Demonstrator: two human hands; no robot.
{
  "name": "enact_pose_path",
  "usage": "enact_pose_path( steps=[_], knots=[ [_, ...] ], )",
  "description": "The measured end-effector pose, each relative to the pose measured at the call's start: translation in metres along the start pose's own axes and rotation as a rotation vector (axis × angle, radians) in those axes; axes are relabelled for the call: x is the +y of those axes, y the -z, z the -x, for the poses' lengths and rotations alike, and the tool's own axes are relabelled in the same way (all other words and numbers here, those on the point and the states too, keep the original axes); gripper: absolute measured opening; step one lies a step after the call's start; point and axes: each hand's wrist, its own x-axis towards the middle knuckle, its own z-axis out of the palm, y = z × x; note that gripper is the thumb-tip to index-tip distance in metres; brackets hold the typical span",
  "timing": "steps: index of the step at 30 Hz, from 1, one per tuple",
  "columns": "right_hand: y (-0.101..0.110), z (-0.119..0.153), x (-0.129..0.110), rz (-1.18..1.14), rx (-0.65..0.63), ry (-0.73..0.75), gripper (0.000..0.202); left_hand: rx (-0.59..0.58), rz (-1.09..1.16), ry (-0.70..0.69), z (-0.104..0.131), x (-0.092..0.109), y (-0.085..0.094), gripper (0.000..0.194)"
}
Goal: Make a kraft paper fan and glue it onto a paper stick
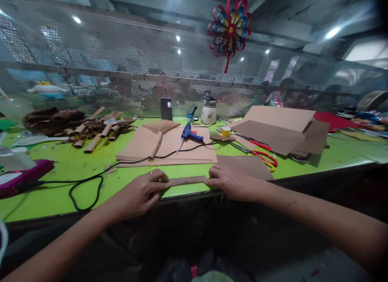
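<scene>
No brand, label or writing can be read anywhere in this view; the dark card standing at the back of the desk is too blurred to make out.

A narrow folded strip of brown paper lies flat near the front edge of the green desk. The left hand pinches its left end with fingertips, and the right hand presses down on its right end, fingers flat, so both hands grasp the strip between them.

Just behind the strip lies a stack of brown paper sheets, carrying a pleated paper fan and a blue glue gun. The black cord loops across the desk to the left of the left hand. Red-handled scissors lie behind the right hand, near folded cardboard and a small yellow tape roll. Rolled paper tubes are piled at far left. A perforated screen closes off the back, with a red-and-blue paper flower hanging on it.
</scene>
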Motion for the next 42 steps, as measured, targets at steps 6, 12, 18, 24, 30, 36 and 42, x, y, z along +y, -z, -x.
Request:
enact_pose_path(
  steps=[6, 12, 18, 24, 30, 36, 42],
  knots=[
    [0.006, -0.024, -0.016, 0.095, 0.047, 0.012, 0.014, 0.025, -0.217, -0.028, -0.021, 0.009, 0.000, 0.022],
    [-0.003, -0.052, -0.025, 0.127, 0.017, 0.020, 0.017, 0.032, -0.398, -0.081, -0.048, 0.020, -0.010, 0.019],
    [0.002, -0.055, -0.017, 0.047, 0.011, -0.069, 0.015, 0.038, -0.328, 0.017, -0.054, 0.027, -0.011, 0.018],
    [0.029, -0.051, -0.009, -0.329, 0.069, -0.211, 0.015, 0.014, 0.047, 0.063, -0.055, 0.024, 0.015, 0.021],
    [0.004, -0.058, 0.010, -0.601, 0.020, -0.254, 0.015, -0.177, 0.264, 0.146, -0.069, 0.018, 0.015, 0.023],
    [-0.017, -0.061, 0.018, -0.629, 0.059, -0.179, 0.013, -0.101, 0.253, 0.201, -0.070, 0.018, -0.002, 0.022],
    [-0.021, -0.064, 0.015, -0.542, 0.133, -0.099, 0.011, -0.059, 0.203, 0.167, -0.068, 0.016, -0.011, 0.022]
  ],
)
